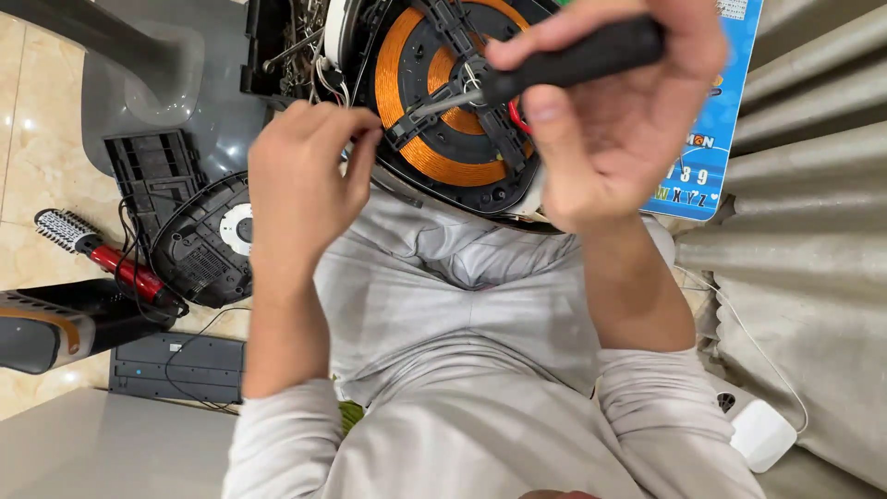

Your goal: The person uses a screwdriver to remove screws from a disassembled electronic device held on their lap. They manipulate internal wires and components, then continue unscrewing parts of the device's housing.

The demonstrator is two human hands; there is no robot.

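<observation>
**Inspector:** Largest item first. An opened cooker (443,102) rests on the person's lap, underside up, cover off. The orange coil (407,139) and a black cross-shaped bracket (480,111) are exposed. The floor (28,139) carries the loose items.

**Assistant:** Handling?

**Inspector:** In my judgement the body is rigid and fairly heavy, while the coil windings and thin wires (323,74) are fragile. Support belongs on the outer rim, not on the coil.

**Assistant:** And off to the side?

**Inspector:** A black base cover (199,245) lies on the floor, with a black grille piece (152,176) above it and a red-handled round brush (92,249) just beside it. A white adapter (762,434) with its cable sits near the grey curtain.

**Assistant:** The hands?

**Inspector:** The right hand (619,129) has its fingers clamped around the black handle of a screwdriver (564,65). The left hand (305,176) has its fingers pinched together at the cooker's edge, near the wires; I cannot tell what, if anything, they hold.

**Assistant:** Which way does the tool lie?

**Inspector:** Its long axis runs from upper right to lower left in the head view. The metal tip points down-left onto the bracket, over the coil's centre. The tool itself looks stiff and light; the grip sits mid-handle, which I judge sound for turning.
</observation>
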